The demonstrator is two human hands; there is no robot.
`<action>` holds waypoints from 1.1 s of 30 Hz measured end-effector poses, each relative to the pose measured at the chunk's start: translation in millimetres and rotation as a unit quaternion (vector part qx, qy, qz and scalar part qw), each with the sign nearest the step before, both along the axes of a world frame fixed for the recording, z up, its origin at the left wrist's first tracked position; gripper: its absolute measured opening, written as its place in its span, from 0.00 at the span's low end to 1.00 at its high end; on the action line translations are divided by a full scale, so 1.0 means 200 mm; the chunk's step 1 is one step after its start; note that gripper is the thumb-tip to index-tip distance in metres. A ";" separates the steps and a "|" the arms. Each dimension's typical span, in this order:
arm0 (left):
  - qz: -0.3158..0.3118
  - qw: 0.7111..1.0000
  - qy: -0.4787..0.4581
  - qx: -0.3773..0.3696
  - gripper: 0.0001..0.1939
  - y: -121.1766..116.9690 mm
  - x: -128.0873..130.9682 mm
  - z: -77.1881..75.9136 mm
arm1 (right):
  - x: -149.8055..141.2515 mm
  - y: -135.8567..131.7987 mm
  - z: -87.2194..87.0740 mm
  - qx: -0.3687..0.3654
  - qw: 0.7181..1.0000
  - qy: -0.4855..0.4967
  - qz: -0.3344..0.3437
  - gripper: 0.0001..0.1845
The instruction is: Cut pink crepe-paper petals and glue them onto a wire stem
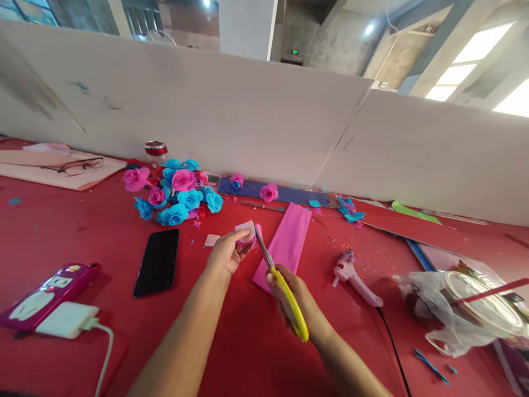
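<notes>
My left hand (226,253) pinches a small stack of pink paper with a pale paper piece (247,230) on top, thumb pressed over it. In my right hand (295,298) is a pair of scissors (292,300) with yellow handles, its blades reaching the right edge of the stack. Under and beyond the scissors lies a folded strip of pink crepe paper (289,237) on the red table. A small pale paper square (211,240) rests just left of my left hand.
Blue and pink paper flowers (173,214) are bunched at the back left. A black phone (156,263), a magenta power strip (52,295) with a white charger (68,320), a pink glue gun (355,278) with its cord, and a bagged cup (475,303) with a straw surround the work area.
</notes>
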State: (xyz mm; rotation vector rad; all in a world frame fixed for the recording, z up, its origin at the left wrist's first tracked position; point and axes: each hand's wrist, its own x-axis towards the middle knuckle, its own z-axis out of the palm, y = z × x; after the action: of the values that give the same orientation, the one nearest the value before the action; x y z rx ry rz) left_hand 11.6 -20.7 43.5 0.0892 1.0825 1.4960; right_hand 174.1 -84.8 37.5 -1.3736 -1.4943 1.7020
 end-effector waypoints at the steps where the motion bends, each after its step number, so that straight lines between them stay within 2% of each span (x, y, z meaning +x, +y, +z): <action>1: 0.001 1.000 0.001 0.001 0.08 0.00 -0.01 0.00 | 0.00 0.00 0.00 -0.002 1.000 0.009 -0.004 0.24; 4: -0.010 0.999 0.027 0.024 0.07 0.00 -0.03 -0.01 | 0.01 0.01 0.00 0.006 0.995 0.085 -0.045 0.25; 7: -0.119 0.983 0.108 0.089 0.10 -0.03 -0.05 -0.01 | 0.04 0.05 0.02 0.050 0.980 0.167 -0.100 0.25; 9: -0.214 0.953 0.166 0.137 0.13 -0.06 -0.05 0.01 | 0.07 0.07 0.05 0.074 0.972 0.190 -0.120 0.25; 12: -0.326 0.897 0.237 0.179 0.11 -0.10 -0.02 0.04 | 0.11 0.09 0.08 0.077 0.969 0.202 -0.122 0.25; 14: -0.384 0.863 0.272 0.183 0.10 -0.12 0.01 0.05 | 0.12 0.10 0.07 0.071 0.967 0.210 -0.122 0.25; 16: -0.416 0.842 0.291 0.182 0.09 -0.13 0.03 0.06 | 0.11 0.09 0.06 0.072 0.963 0.223 -0.134 0.23; 17: -0.418 0.840 0.297 0.179 0.08 -0.13 0.04 0.06 | 0.10 0.09 0.05 0.078 0.960 0.229 -0.143 0.22; 19: -0.395 0.853 0.298 0.167 0.09 -0.13 0.05 0.05 | 0.09 0.09 0.03 0.101 0.952 0.235 -0.168 0.21; 21: -0.349 0.887 0.263 0.147 0.11 -0.13 0.09 0.04 | 0.07 0.09 0.01 0.120 0.943 0.237 -0.202 0.21; 24: -0.262 0.948 0.140 0.118 0.13 -0.14 0.19 0.01 | 0.05 0.09 0.02 0.128 0.922 0.253 -0.263 0.20; 26: -0.204 0.971 0.065 0.109 0.12 -0.17 0.28 0.00 | 0.04 0.09 0.03 0.129 0.904 0.282 -0.292 0.19; 30: -0.134 0.984 0.001 0.117 0.12 -0.23 0.40 0.00 | 0.02 0.08 0.02 0.129 0.877 0.325 -0.329 0.20; 33: -0.121 0.987 -0.015 0.107 0.11 -0.23 0.40 0.01 | 0.00 0.07 0.01 0.119 0.894 0.311 -0.300 0.20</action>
State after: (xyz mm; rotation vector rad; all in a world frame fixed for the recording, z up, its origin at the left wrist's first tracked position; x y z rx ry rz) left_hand 90.7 -66.7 44.9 0.3357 0.8514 1.3841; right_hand 174.6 -70.7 39.0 -0.8927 -0.7689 1.3152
